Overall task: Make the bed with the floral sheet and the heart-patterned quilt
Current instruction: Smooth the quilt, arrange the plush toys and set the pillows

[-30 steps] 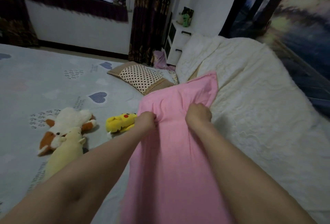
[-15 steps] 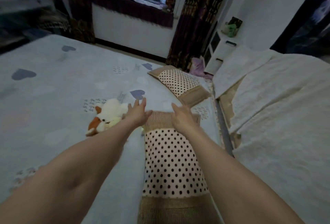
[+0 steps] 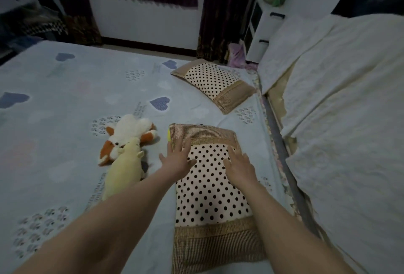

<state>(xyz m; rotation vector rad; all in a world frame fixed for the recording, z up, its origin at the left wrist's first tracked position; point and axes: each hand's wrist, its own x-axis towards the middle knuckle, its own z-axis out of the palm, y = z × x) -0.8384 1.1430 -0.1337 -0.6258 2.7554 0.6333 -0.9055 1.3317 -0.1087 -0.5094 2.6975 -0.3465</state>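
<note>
Pillow placement, I judge: my left hand (image 3: pixel 177 161) and right hand (image 3: pixel 239 167) rest flat, fingers (image 3: pixel 185 147) spread, on the polka-dot pillow (image 3: pixel 209 197); next, square it.

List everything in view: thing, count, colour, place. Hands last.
quilt: 1, pale blue with hearts, spread over the bed
pillows: 2, cream with black dots, tan ends; near pillow under the hands, far pillow beyond it
plush toys: 2, white-orange toy and yellow toy, left of the near pillow
cover: 1, cream, draped at right
curtain: 1, dark, far wall
cabinet: 1, white, far right
left hand, right hand: flat on the near pillow, fingers spread
</note>
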